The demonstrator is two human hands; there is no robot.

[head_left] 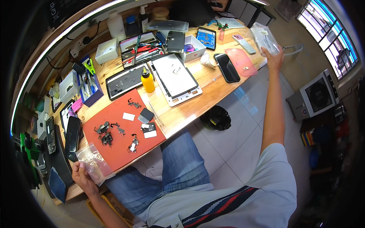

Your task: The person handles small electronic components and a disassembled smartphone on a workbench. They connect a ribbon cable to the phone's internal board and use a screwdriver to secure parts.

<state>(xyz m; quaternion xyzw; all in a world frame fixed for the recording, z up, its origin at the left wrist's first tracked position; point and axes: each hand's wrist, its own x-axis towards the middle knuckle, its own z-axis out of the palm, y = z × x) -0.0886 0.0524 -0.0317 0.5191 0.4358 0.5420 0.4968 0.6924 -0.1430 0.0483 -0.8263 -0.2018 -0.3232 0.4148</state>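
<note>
At the table's near left corner, my left hand [84, 178] pinches the edge of a clear plastic bag [96, 163] that lies partly over the red mat [114, 152]. My right arm stretches to the far right end of the table, where my right hand [274, 60] grips another clear plastic bag [265, 38]; its contents are too small to tell. On the mat sit clusters of small black phone parts [106, 133], a white card [129, 116] and a dark square piece [146, 115]. A black phone [72, 137] lies just above my left hand.
Beside the mat stands a yellow bottle [147, 80], with a white tablet panel [175, 76] to its right. Nearer my right hand are a black phone case [227, 68] and a pink sheet [241, 60]. A tool tray [140, 49] sits behind. Below the edge is a black bin [216, 117].
</note>
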